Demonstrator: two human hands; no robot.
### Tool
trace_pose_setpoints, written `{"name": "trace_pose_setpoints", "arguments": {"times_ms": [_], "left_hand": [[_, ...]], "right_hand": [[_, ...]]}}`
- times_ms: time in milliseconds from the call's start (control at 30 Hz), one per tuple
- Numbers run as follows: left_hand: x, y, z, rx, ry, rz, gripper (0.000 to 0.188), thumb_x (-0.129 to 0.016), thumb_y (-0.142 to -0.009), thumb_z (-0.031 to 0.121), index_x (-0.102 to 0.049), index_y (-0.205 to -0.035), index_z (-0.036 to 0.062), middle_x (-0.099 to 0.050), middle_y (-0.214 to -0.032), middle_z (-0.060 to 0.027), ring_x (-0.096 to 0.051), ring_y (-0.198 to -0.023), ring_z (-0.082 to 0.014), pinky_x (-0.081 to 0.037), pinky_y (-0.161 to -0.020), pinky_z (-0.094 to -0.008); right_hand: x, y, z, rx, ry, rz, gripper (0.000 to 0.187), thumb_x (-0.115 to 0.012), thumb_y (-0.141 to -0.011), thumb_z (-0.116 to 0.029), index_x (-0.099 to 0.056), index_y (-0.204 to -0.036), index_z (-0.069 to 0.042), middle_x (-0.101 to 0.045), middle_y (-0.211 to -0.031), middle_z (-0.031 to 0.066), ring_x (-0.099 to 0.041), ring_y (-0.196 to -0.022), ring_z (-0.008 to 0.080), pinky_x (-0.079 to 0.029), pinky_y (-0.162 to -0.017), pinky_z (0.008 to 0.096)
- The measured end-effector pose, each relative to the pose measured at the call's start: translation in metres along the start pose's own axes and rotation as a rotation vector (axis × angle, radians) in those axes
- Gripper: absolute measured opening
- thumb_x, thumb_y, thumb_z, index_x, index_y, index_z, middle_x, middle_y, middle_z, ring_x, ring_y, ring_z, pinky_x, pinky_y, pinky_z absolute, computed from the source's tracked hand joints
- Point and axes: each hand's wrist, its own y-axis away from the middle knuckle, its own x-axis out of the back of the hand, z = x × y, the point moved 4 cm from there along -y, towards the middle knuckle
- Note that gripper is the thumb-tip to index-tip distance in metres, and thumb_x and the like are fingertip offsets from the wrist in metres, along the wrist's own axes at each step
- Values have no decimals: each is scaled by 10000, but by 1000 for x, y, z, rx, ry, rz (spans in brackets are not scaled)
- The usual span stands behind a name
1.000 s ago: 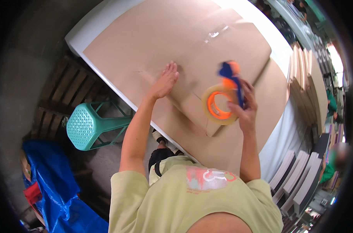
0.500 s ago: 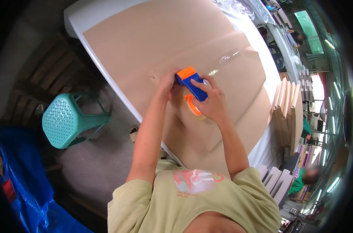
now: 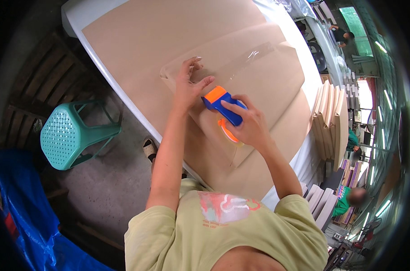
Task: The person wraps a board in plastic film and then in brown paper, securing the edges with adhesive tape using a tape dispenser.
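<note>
My right hand (image 3: 247, 124) grips a blue and orange tape dispenser (image 3: 223, 106) with an orange-cored roll of clear tape, pressed against a flattened brown cardboard box (image 3: 254, 81). My left hand (image 3: 189, 86) rests just left of the dispenser, fingers spread flat on the box's near corner. A strip of clear tape (image 3: 254, 54) shines along the box's seam, running away toward the far right. The box lies on a large cardboard sheet (image 3: 159, 31) that covers a white table (image 3: 85, 18).
A teal plastic stool (image 3: 69, 135) stands on the floor to the left, with a blue tarp (image 3: 20, 212) below it. Stacks of flat cardboard (image 3: 331, 122) lean at the table's right side. Other people are at the far right, one in green (image 3: 349, 201).
The view has shifted and closed in. My right hand has slid the dispenser a little leftward along the box toward my left hand, which has moved up to the corner with fingers spread.
</note>
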Motion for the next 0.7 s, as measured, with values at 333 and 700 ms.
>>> {"name": "trace_pose_setpoints", "arguments": {"times_ms": [333,700], "left_hand": [[28,-7,19,-180,-1293,135,864,-782,-468,559,-477,-1239,314,-139,-1459,-91,-118,-1275,-392,-202,-885,-611],[3,-12,36,-542,-808,-4,664,-652,-764,326,-356,-1353,246,-260,-1425,-118,-262,-1292,-308,-214,-1002,-529]], "right_hand": [[-8,-24,1,-34,53,-185,342,-658,-650,-200,-622,-985,-143,-515,-979,55,-588,-725,285,-495,-628,367],[-11,-25,9,1,16,-218,370,-643,-677,-157,-611,-1040,-93,-572,-1103,54,-593,-873,291,-489,-752,342]]}}
